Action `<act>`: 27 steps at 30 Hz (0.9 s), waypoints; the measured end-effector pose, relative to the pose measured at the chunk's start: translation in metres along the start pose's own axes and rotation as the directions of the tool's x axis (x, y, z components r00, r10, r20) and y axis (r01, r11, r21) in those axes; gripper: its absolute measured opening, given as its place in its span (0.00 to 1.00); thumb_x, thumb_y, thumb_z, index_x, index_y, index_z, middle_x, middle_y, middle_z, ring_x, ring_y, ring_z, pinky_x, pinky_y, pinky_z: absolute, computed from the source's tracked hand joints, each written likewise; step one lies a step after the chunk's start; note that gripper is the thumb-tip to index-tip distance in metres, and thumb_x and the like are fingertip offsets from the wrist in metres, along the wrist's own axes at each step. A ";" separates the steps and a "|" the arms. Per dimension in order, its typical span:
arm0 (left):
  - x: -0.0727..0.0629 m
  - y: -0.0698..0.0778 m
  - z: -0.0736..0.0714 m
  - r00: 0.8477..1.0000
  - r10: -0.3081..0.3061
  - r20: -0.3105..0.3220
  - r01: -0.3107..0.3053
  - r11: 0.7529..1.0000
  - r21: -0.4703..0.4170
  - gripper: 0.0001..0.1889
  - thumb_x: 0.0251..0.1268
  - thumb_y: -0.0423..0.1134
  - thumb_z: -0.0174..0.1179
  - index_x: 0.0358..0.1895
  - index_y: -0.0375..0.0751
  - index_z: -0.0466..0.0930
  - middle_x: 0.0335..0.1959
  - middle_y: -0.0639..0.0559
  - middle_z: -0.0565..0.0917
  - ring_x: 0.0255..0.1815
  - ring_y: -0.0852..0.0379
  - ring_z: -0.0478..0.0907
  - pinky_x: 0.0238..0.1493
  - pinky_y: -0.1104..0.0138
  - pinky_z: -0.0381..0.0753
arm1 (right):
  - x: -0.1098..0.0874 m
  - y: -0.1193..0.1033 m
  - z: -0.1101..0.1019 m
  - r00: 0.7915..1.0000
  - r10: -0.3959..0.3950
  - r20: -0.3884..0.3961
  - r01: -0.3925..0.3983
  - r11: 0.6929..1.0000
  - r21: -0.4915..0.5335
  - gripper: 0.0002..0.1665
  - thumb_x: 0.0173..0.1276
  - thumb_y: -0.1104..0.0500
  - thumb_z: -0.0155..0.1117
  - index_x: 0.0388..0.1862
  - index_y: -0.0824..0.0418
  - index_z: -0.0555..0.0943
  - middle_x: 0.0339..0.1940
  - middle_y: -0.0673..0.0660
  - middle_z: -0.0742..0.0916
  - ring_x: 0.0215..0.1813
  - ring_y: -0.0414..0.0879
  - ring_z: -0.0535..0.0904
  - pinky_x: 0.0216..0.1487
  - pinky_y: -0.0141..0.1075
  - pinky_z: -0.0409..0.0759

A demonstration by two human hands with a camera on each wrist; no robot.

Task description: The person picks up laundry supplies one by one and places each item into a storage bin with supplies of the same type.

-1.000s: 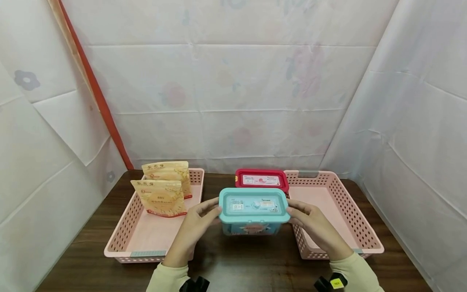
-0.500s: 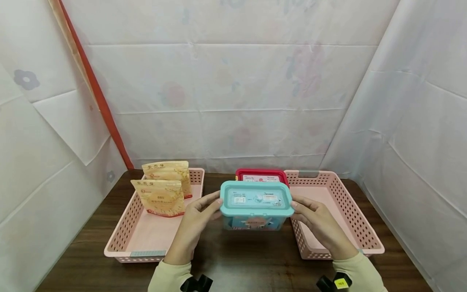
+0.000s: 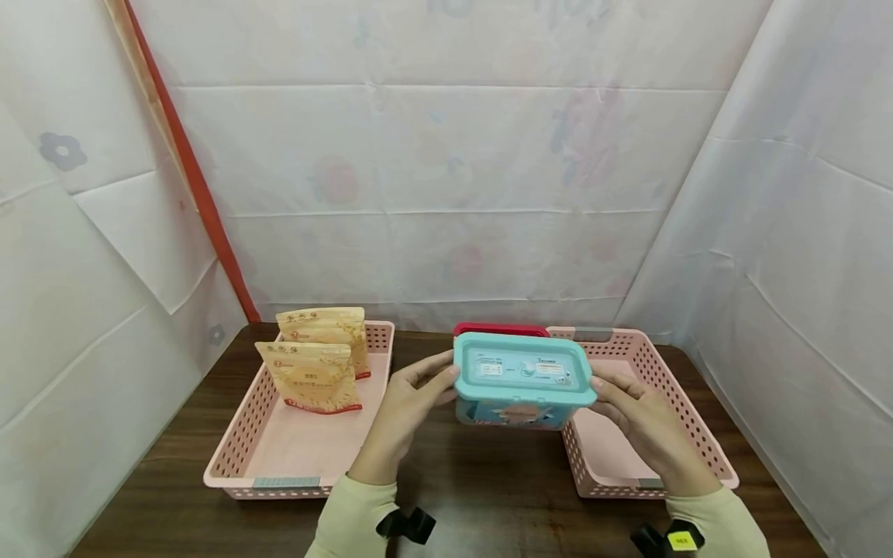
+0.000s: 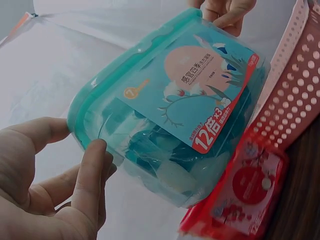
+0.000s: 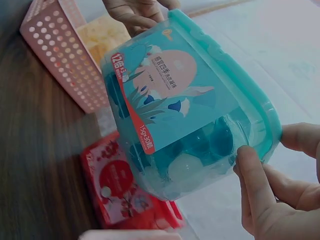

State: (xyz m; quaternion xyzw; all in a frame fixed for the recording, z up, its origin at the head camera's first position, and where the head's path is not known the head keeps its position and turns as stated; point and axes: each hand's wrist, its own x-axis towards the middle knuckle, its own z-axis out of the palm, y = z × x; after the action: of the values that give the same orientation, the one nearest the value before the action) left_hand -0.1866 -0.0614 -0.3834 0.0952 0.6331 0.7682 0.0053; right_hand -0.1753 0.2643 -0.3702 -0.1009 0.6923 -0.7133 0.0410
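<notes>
A clear tub of laundry pods (image 3: 525, 373) with a teal lid is held up over the table between both hands. My left hand (image 3: 413, 399) grips its left end, thumb and fingers at the lid's rim. At the opposite end my right hand (image 3: 645, 422) grips the tub likewise. The left wrist view shows round teal and white pods behind the clear wall of the tub (image 4: 165, 165), under a printed blue label. Behind it stands a red-lidded tub (image 3: 498, 329), mostly hidden in the head view; the right wrist view shows its red printed front (image 5: 117, 180).
On the left, a pink basket (image 3: 233, 457) holds two yellow pouches (image 3: 314, 377) standing upright. Another pink basket (image 3: 698, 434) stands on the right, its left rim partly behind the teal tub. The dark wooden table (image 3: 498, 496) backs onto a white printed curtain (image 3: 418, 194).
Both hands have carried the teal-lidded tub upward and to the right, toward the right basket. It now covers more of the red-lidded tub. The baskets and pouches stay put.
</notes>
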 end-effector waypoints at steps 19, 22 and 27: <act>0.020 -0.009 0.067 0.987 0.004 0.160 0.012 0.995 -0.098 0.26 0.70 0.40 0.65 0.68 0.36 0.74 0.53 0.42 0.80 0.51 0.51 0.83 0.53 0.60 0.82 | -0.023 -0.012 -0.065 0.991 0.041 -0.130 -0.039 0.999 0.018 0.14 0.80 0.59 0.55 0.53 0.58 0.86 0.55 0.45 0.83 0.55 0.38 0.80 0.54 0.28 0.79; 0.023 -0.010 0.078 0.986 -0.013 0.165 0.031 0.994 -0.105 0.26 0.70 0.40 0.65 0.68 0.37 0.74 0.54 0.44 0.80 0.51 0.51 0.84 0.54 0.59 0.82 | -0.026 -0.013 -0.075 0.994 0.004 -0.111 -0.002 1.000 0.020 0.16 0.80 0.60 0.53 0.54 0.61 0.86 0.55 0.44 0.84 0.55 0.37 0.80 0.54 0.27 0.78; 0.027 -0.011 0.096 0.984 -0.041 0.172 0.060 0.992 -0.110 0.25 0.70 0.39 0.65 0.68 0.39 0.75 0.55 0.46 0.80 0.51 0.51 0.84 0.54 0.60 0.82 | -0.033 -0.014 -0.093 0.993 -0.022 -0.113 0.026 0.999 0.037 0.17 0.81 0.61 0.51 0.56 0.65 0.85 0.56 0.44 0.85 0.56 0.35 0.79 0.53 0.26 0.78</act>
State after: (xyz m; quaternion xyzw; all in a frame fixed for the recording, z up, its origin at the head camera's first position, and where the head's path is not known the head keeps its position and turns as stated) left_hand -0.1994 0.0379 -0.3726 0.1436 0.5874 0.7920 0.0840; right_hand -0.1607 0.3622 -0.3609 -0.0679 0.6784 -0.7316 -0.0047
